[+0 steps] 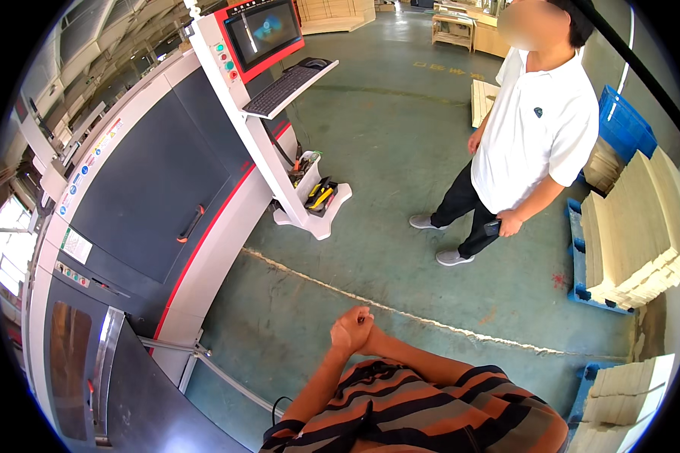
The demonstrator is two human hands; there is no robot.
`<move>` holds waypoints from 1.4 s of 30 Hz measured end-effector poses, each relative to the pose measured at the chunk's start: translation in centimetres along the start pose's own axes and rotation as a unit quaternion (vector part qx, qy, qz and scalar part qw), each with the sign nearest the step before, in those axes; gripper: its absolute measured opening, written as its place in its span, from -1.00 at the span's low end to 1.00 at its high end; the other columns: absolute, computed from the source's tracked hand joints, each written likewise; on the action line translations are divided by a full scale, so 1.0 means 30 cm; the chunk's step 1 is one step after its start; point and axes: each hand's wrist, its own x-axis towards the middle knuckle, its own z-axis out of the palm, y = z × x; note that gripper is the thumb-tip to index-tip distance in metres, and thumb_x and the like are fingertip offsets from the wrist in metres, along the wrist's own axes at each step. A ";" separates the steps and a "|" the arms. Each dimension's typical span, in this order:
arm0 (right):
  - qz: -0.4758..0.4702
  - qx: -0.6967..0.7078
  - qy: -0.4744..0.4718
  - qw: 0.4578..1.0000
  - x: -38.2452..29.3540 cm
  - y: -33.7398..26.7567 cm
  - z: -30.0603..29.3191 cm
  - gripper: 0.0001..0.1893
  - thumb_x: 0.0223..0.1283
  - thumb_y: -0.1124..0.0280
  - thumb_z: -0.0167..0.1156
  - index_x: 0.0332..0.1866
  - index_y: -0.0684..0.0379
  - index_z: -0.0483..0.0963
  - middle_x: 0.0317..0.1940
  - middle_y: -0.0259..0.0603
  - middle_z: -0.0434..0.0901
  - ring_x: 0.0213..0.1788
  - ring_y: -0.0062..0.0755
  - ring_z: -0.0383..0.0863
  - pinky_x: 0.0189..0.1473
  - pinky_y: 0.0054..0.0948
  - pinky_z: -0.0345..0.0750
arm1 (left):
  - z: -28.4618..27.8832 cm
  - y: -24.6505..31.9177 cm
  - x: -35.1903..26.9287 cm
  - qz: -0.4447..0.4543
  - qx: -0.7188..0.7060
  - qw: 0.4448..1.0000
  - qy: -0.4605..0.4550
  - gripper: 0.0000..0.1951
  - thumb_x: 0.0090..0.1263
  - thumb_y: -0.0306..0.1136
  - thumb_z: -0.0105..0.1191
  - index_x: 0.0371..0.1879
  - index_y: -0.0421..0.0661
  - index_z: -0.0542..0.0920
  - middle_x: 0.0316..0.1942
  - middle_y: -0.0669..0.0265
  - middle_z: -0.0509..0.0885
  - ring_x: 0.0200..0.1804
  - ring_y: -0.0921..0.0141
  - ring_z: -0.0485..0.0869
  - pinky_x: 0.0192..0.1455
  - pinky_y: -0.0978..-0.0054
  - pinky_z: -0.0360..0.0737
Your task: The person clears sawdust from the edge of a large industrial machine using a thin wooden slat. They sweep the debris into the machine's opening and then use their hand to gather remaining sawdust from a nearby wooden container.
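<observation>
My left hand (348, 330) and my right hand (372, 340) are clasped together in front of my striped shirt (430, 407), low in the middle of the view. No object shows between them, and the overlap hides part of the fingers. Below them is the green floor. To the left stands a large grey and white machine (147, 175) with a red stripe. A white stand (255, 147) beside it carries a monitor (263, 28) in a red frame, a row of buttons and a keyboard (289, 88).
A person (538, 130) in a white shirt stands ahead on the right, holding a dark phone-like object (492, 227). Stacked wooden boards (629, 238) lie on a blue pallet (575, 255) at the right. Tool bins (320, 198) sit at the stand's base. A metal table (158, 396) is at lower left.
</observation>
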 end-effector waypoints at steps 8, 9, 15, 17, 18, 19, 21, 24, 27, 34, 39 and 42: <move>0.029 0.158 0.015 0.987 0.008 -0.070 -0.009 -0.55 -0.12 0.29 0.39 -0.06 0.14 0.47 -0.03 -0.14 0.52 0.04 -0.24 0.48 0.11 -0.28 0.41 | -0.014 -0.045 -0.020 -0.037 -0.008 0.999 0.032 -0.77 0.19 -0.26 0.14 -0.20 -0.03 0.64 -0.34 0.23 0.72 -0.27 0.27 0.71 -0.17 0.37 0.60; 0.032 0.153 0.022 0.987 0.002 -0.053 -0.004 -0.55 -0.12 0.29 0.39 -0.06 0.14 0.47 -0.03 -0.14 0.52 0.04 -0.24 0.48 0.11 -0.28 0.41 | -0.011 -0.030 -0.014 -0.030 -0.010 0.999 0.026 -0.77 0.19 -0.26 0.14 -0.20 -0.03 0.64 -0.34 0.23 0.72 -0.27 0.27 0.71 -0.17 0.37 0.60; 0.006 0.011 0.063 0.998 -0.029 0.064 0.037 -0.59 -0.06 0.26 0.33 -0.06 0.12 0.46 -0.04 -0.14 0.52 0.02 -0.23 0.48 0.10 -0.25 0.41 | 0.033 -0.041 -0.006 -0.007 0.008 0.999 0.040 -0.77 0.19 -0.26 0.15 -0.20 -0.01 0.65 -0.35 0.21 0.72 -0.26 0.27 0.71 -0.17 0.38 0.61; 0.022 0.010 0.057 0.998 -0.023 0.082 0.041 -0.61 -0.01 0.24 0.30 -0.06 0.10 0.46 -0.03 -0.14 0.51 0.02 -0.23 0.47 0.10 -0.22 0.39 | 0.038 -0.033 0.000 -0.012 0.021 0.999 0.023 -0.77 0.19 -0.25 0.15 -0.20 -0.01 0.65 -0.35 0.22 0.72 -0.26 0.27 0.71 -0.17 0.38 0.61; 0.029 0.009 0.054 0.998 -0.016 0.091 0.043 -0.62 0.01 0.23 0.28 -0.05 0.09 0.46 -0.03 -0.14 0.51 0.03 -0.22 0.46 0.10 -0.21 0.39 | 0.041 -0.030 0.003 -0.013 0.020 0.999 0.027 -0.77 0.19 -0.25 0.15 -0.20 -0.01 0.65 -0.35 0.22 0.72 -0.26 0.27 0.71 -0.17 0.38 0.61; 0.035 0.007 0.053 0.998 -0.011 0.097 0.048 -0.63 0.03 0.22 0.26 -0.05 0.08 0.45 -0.03 -0.14 0.51 0.03 -0.22 0.46 0.10 -0.20 0.38 | 0.046 -0.026 0.008 -0.011 0.014 0.999 0.028 -0.77 0.18 -0.24 0.15 -0.21 -0.02 0.65 -0.35 0.22 0.72 -0.26 0.27 0.71 -0.17 0.39 0.61; 0.048 0.003 0.051 0.998 0.003 0.118 0.050 -0.65 0.07 0.19 0.23 -0.05 0.06 0.45 -0.02 -0.14 0.50 0.03 -0.22 0.45 0.10 -0.17 0.37 | 0.054 -0.019 0.012 -0.011 0.006 0.999 0.031 -0.77 0.18 -0.23 0.15 -0.21 -0.02 0.64 -0.35 0.23 0.72 -0.26 0.27 0.71 -0.16 0.39 0.61; 0.065 0.007 0.056 0.996 -0.016 0.146 0.062 -0.67 0.13 0.15 0.18 -0.04 0.03 0.45 -0.02 -0.14 0.50 0.04 -0.21 0.44 0.10 -0.14 0.36 | 0.058 -0.005 0.007 -0.007 -0.022 1.000 0.002 -0.76 0.18 -0.21 0.15 -0.21 0.00 0.64 -0.35 0.25 0.72 -0.26 0.27 0.71 -0.17 0.39 0.61; 0.083 0.016 0.066 0.994 -0.035 0.185 0.071 -0.69 0.19 0.12 0.12 -0.03 0.01 0.45 -0.01 -0.14 0.49 0.05 -0.20 0.43 0.10 -0.10 0.34 | 0.053 0.014 -0.018 -0.021 -0.004 1.000 -0.008 -0.76 0.18 -0.19 0.14 -0.22 0.02 0.64 -0.34 0.27 0.72 -0.25 0.26 0.70 -0.17 0.36 0.60; 0.129 -0.007 0.083 0.988 -0.083 0.286 0.114 -0.68 0.26 0.06 0.07 0.01 -0.03 0.42 0.01 -0.13 0.47 0.06 -0.18 0.41 0.10 -0.05 0.32 | 0.085 -0.037 0.011 -0.031 0.118 0.992 -0.014 -0.70 0.24 -0.03 0.04 -0.28 0.03 0.65 -0.36 0.15 0.68 -0.22 0.11 0.66 -0.18 0.22 0.59; 0.102 -0.308 -0.033 0.945 -0.164 0.090 -0.039 -0.60 0.18 0.08 0.14 0.06 0.00 0.37 0.04 -0.11 0.44 0.06 -0.17 0.41 0.10 -0.10 0.35 | 0.154 -0.055 0.012 0.079 -0.045 0.996 -0.024 -0.69 0.22 -0.16 0.10 -0.11 -0.01 0.61 -0.16 0.16 0.68 -0.14 0.17 0.66 -0.06 0.28 0.58; 0.350 -0.205 -0.178 0.897 -0.164 -0.097 -0.049 -0.70 0.04 0.25 0.26 -0.13 0.12 0.49 -0.12 0.01 0.52 -0.06 -0.06 0.51 -0.02 -0.16 0.44 | 0.108 -0.115 -0.078 -0.037 -0.282 0.955 -0.088 -0.66 0.27 -0.15 0.10 -0.07 -0.09 0.60 -0.20 0.25 0.69 -0.14 0.26 0.66 -0.06 0.37 0.56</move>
